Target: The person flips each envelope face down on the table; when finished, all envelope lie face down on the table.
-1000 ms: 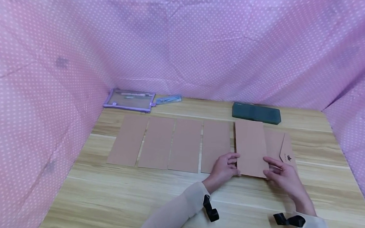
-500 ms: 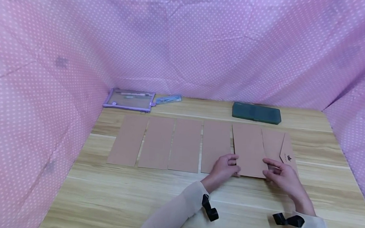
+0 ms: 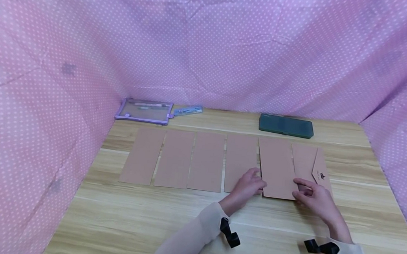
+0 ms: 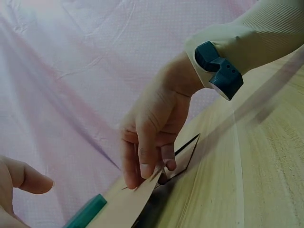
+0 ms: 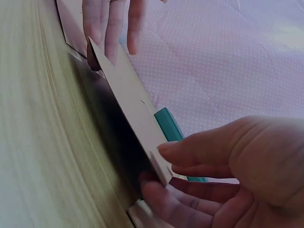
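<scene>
A plain brown kraft-paper envelope lies at a slight tilt, its near edge raised off the table in the right wrist view. My right hand pinches its right edge near the front corner, thumb above and fingers beneath. At the left edge, my left hand has its fingers extended, and its thumb stands away from the paper. Partly under the right hand is another brown envelope, showing a pointed flap with a small black crown print. Close on the left lies a flat brown envelope.
Several more brown envelopes continue the row leftwards. Behind them are a purple-edged clear pouch with pens, a small blue packet and a dark green case. Pink dotted cloth hangs around the wooden table.
The envelope's far end has come down and nearer, in line with the row. My left hand has let go of its left edge and shifted slightly left; the right hand keeps its pinch.
</scene>
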